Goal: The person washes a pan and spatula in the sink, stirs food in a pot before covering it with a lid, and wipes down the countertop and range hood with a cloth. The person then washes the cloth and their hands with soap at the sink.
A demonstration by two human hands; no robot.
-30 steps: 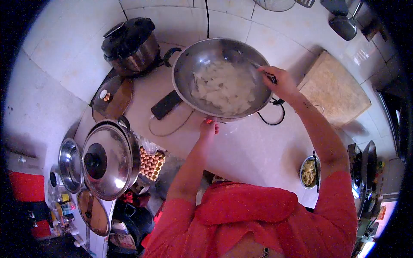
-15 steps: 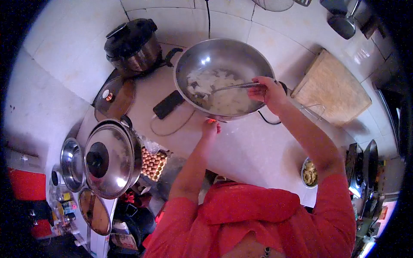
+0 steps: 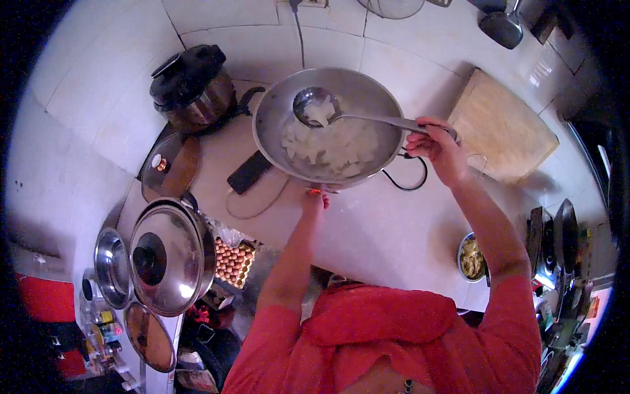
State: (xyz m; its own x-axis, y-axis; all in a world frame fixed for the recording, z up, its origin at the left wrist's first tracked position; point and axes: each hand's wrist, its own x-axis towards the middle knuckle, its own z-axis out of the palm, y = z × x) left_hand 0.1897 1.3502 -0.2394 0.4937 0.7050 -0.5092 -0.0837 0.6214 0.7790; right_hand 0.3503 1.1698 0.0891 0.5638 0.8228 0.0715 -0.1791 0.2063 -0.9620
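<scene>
In the head view a steel ladle is raised over the wok, with pale pieces in its bowl. My right hand is closed around the ladle's handle end, beyond the wok's right rim. Pale slices in cloudy liquid lie in the large wok. Below the wok's front rim is my left hand, its fingers curled beside a small red-orange glow. Whatever those fingers hold or press is too small to make out.
A pressure cooker stands left of the wok. A lidded steel pot and an egg tray sit nearer left. On the right are a wooden cutting board and a bowl of food. A cord curves by the wok.
The ladle's bowl has come up from among the slices, carrying some pale pieces. My right hand has shifted right with the handle. My left hand stays under the wok's front rim.
</scene>
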